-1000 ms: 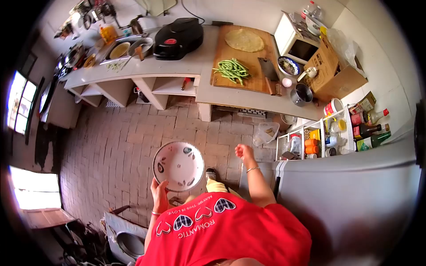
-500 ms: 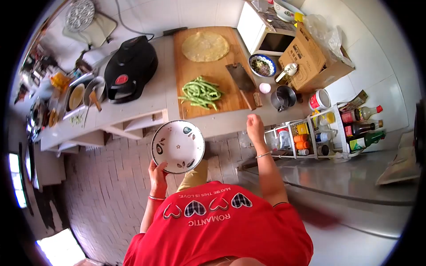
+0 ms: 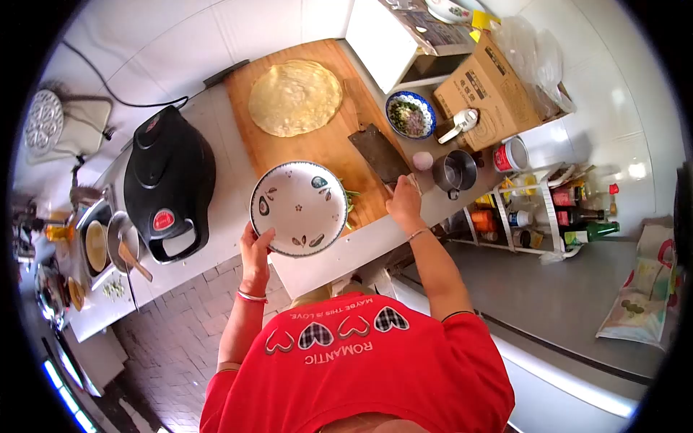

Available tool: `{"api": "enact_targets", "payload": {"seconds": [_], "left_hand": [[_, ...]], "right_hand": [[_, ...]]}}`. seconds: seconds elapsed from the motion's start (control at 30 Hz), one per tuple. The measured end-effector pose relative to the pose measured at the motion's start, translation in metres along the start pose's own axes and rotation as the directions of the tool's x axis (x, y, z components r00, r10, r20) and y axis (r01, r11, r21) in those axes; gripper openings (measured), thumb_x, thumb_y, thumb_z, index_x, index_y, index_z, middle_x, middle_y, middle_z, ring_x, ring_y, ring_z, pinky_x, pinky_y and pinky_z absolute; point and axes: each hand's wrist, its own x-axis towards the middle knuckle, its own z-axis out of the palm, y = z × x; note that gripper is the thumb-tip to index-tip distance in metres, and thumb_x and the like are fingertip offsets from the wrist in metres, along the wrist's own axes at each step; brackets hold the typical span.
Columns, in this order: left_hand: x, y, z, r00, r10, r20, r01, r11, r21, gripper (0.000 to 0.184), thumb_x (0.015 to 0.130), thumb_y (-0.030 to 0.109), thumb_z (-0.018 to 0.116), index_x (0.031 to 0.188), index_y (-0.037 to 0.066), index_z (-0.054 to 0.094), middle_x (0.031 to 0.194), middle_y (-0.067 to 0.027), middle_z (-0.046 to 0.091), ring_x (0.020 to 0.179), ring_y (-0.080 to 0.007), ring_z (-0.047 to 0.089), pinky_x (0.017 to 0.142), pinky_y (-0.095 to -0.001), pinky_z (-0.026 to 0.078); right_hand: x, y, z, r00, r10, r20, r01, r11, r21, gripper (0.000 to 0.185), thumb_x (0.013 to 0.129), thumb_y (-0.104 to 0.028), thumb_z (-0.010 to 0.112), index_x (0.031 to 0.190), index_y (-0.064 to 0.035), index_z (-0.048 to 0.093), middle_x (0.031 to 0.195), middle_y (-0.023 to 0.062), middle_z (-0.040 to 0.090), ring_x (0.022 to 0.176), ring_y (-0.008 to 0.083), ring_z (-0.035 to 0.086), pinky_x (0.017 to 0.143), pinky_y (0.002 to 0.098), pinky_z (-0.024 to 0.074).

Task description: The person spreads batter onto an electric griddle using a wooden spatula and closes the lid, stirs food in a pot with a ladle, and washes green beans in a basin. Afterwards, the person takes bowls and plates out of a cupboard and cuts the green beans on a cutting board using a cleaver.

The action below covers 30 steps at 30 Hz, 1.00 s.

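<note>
My left hand (image 3: pixel 255 249) grips the rim of a white plate (image 3: pixel 296 216) with leaf patterns and a dark edge, its thumb on the inside. The plate hangs over the front of the wooden cutting board (image 3: pixel 242 97) and hides most of the green beans (image 3: pixel 351 198), so only a few stick out at its right. At the board's right edge, my right hand (image 3: pixel 406 202) is closed round the handle of a dark-bladed cleaver (image 3: pixel 380 153), which lies slanted on the board. A thin round flatbread (image 3: pixel 294 98) lies flat at the back of the board.
Left of the board stands a black electric griddle (image 3: pixel 170 184), lid down. To the right are a blue-rimmed bowl (image 3: pixel 411 115) of chopped bits, a metal pot (image 3: pixel 456 172), a hand mixer (image 3: pixel 460 124) and a cardboard box (image 3: pixel 487 90). A white rack (image 3: pixel 548 209) holds bottles.
I have come closer to the counter. The plate has moved from above the floor to over the board, covering most of the beans. My right hand has reached the cleaver's handle and closed on it.
</note>
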Motion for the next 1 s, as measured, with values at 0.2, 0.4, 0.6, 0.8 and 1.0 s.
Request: {"api": "enact_targets", "payload": {"seconds": [0.2,0.4,0.6,0.8,1.0], "left_hand": [[0.079,0.008,0.052,0.993,0.022,0.115,-0.042,0.983,0.179,0.030,0.078,0.005,0.057,0.107,-0.003,0.056,0.088,-0.0060,0.061,0.072,-0.0113,0.057,0.056,-0.0240,0.045],[0.159,-0.044,0.119,0.971,-0.013,0.239,-0.061,0.951,0.301,0.031,0.077,0.005,0.057,0.106,-0.006,0.055,0.087,-0.0097,0.062,0.069,-0.0152,0.060,0.051,-0.0266,0.051],[0.184,-0.066,0.171,0.966,-0.145,0.215,0.071,0.946,0.317,0.031,0.075,0.001,0.058,0.105,-0.007,0.056,0.083,-0.0128,0.062,0.062,-0.0199,0.063,0.047,-0.0288,0.055],[0.189,-0.080,0.187,0.974,-0.170,0.147,0.114,0.939,0.326,0.029,0.085,0.014,0.060,0.110,-0.002,0.055,0.089,-0.0097,0.062,0.072,-0.0166,0.062,0.060,-0.0298,0.056],[0.150,-0.049,0.151,0.839,0.472,0.271,-0.496,0.460,0.737,0.029,0.088,0.019,0.059,0.111,0.000,0.055,0.098,-0.0158,0.064,0.078,-0.0234,0.065,0.070,-0.0311,0.052]], "right_hand": [[-0.086,0.032,-0.045,0.974,0.201,-0.101,-0.134,0.880,0.455,0.036,0.073,-0.009,0.060,0.106,-0.0028,0.045,0.089,0.0178,0.061,0.077,0.0346,0.062,0.070,0.0445,0.0471],[-0.177,0.055,-0.025,0.904,0.421,-0.075,-0.215,0.600,0.770,0.032,0.078,-0.009,0.060,0.106,0.0007,0.048,0.074,0.0077,0.056,0.063,0.0152,0.054,0.059,0.0314,0.0454],[-0.177,0.062,-0.032,0.893,0.448,0.046,-0.234,0.374,0.898,0.026,0.082,-0.006,0.059,0.105,0.0018,0.050,0.068,0.0021,0.053,0.052,0.0083,0.048,0.047,0.0249,0.0400],[-0.171,0.066,-0.029,0.915,0.404,0.015,-0.178,0.369,0.912,0.025,0.082,-0.007,0.061,0.103,0.0021,0.050,0.065,0.0023,0.054,0.051,0.0082,0.049,0.047,0.0251,0.0408],[-0.179,0.065,-0.012,0.947,0.304,0.103,-0.186,0.259,0.948,0.026,0.080,-0.005,0.061,0.103,0.0016,0.050,0.062,0.0014,0.052,0.048,0.0085,0.049,0.045,0.0253,0.0407]]}}
